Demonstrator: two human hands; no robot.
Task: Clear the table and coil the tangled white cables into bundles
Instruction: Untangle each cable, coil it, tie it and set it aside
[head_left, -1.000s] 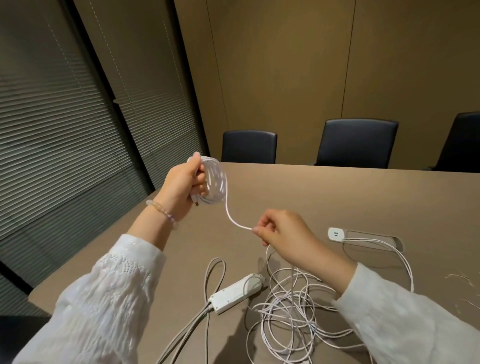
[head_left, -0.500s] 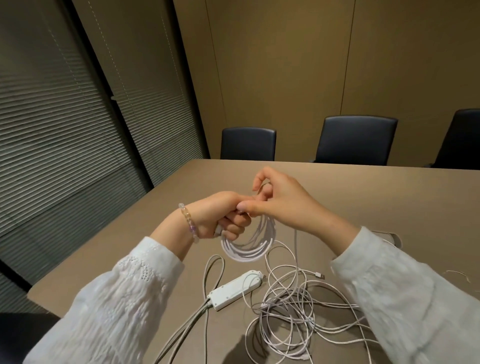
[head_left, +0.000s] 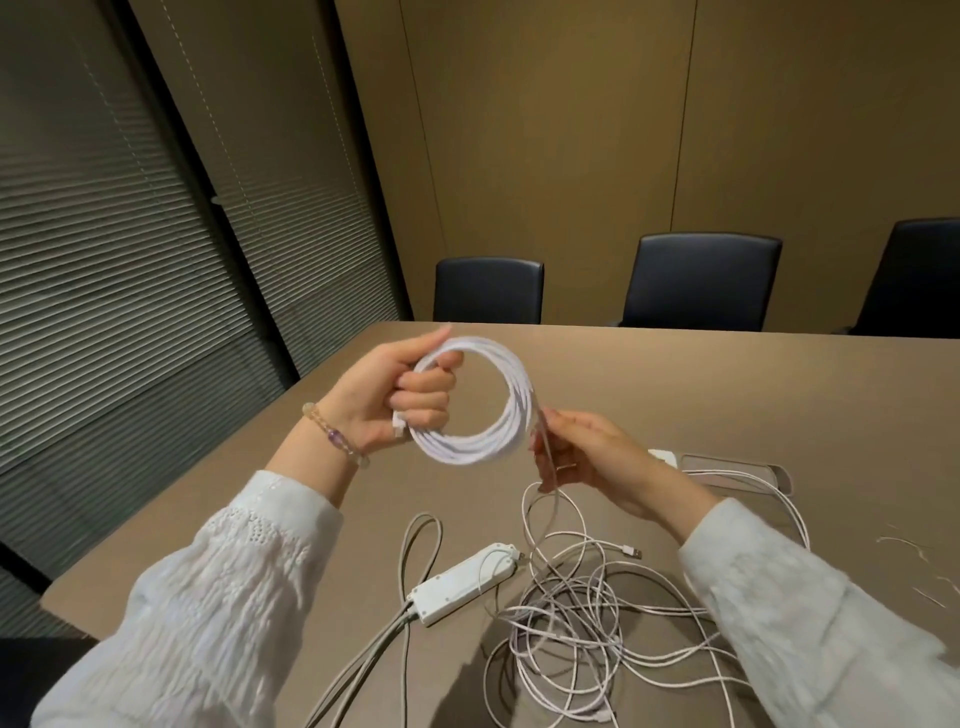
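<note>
Above the surface's (head_left: 675, 374) near-left corner, left hand (head_left: 400, 397) clenches the coil (head_left: 483, 405) steady while right hand (head_left: 587, 457) pinches the trailing cable (head_left: 545, 499) to feed another loop.

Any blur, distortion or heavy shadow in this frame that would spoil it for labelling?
Head view: the right hand and the strand it guides are motion-blurred; the left hand and its coil are fairly sharp; wide-angle bending slants the blinds; dim, even light, soft shadows under the tangled cables.
</note>
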